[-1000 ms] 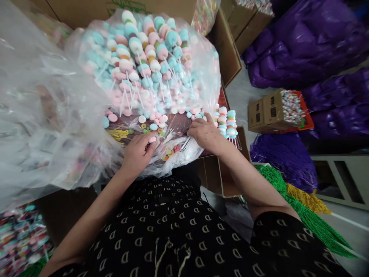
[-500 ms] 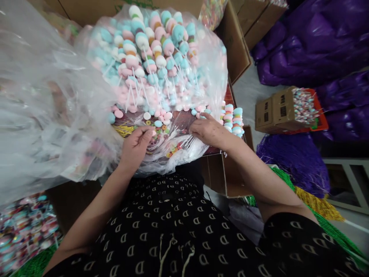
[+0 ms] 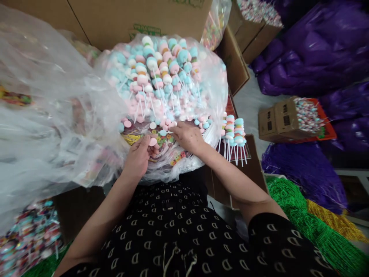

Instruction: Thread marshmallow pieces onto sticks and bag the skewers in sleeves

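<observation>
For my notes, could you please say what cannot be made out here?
In the head view:
- Right hand: palm hidden by its back.
- Cloudy bag: contents mostly blurred by plastic folds.
- Back carton: upper print cut by top edge.
- Purple bag: contents hidden by plastic.

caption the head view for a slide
Left hand pinching a pink piece, right hand alongside, sweets on sticks beyond.

Pink candy disc seen as smooth and matt, clear plastic bag wrinkled to a gloss, large carton formed of matt cardboard, purple sacks faced in shiny plastic, shirt made of matt cloth
</observation>
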Demonstrator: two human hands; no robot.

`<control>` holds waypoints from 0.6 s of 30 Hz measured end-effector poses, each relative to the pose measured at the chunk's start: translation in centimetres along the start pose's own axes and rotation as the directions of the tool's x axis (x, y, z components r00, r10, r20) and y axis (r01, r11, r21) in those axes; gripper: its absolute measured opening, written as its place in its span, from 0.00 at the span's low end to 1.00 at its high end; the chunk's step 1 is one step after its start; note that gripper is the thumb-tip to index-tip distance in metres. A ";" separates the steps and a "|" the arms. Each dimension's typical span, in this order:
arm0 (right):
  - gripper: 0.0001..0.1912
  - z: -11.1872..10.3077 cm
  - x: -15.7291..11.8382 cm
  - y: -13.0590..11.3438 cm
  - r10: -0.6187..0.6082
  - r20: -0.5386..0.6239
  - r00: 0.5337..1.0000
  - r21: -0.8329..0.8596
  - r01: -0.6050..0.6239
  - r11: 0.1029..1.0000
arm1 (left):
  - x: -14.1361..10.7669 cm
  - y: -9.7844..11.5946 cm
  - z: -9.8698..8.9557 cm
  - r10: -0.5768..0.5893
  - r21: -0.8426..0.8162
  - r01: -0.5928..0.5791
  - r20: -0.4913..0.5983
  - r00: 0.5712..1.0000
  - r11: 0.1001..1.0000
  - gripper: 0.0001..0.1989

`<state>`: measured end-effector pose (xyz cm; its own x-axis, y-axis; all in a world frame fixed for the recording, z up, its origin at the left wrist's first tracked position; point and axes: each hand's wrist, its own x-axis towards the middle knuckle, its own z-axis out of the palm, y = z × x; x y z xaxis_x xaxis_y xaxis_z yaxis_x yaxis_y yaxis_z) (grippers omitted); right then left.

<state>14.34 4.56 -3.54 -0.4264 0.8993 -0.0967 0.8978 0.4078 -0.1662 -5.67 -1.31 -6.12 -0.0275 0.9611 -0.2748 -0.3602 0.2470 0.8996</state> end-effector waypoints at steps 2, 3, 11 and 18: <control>0.17 0.3 0.5 -0.3 -0.004 0.029 1.000 -0.017 0.004 1.000 | -0.1 0.1 0.0 -0.028 -0.067 0.029 0.009 1.000 0.997 0.24; 0.17 0.4 0.6 -0.3 -0.001 0.034 0.999 -0.007 0.001 1.000 | -0.1 0.1 0.0 -0.041 -0.098 0.042 0.014 0.999 0.994 0.24; 0.10 -1.6 -1.6 0.3 0.047 -0.133 0.990 0.513 0.028 0.858 | 0.1 0.0 0.7 -0.054 -0.210 0.059 0.033 0.998 0.976 0.22; 0.16 -0.7 -2.2 -1.8 -0.003 -0.002 1.000 0.933 0.003 0.361 | 0.3 -0.9 2.9 0.002 -0.172 0.004 0.037 0.999 0.985 0.18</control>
<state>13.78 1.96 -2.31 -0.4286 0.8985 -0.0945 0.2204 0.0025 -0.9754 -2.68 -0.92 -5.99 0.0060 0.9656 -0.2600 -0.5156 0.2257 0.8266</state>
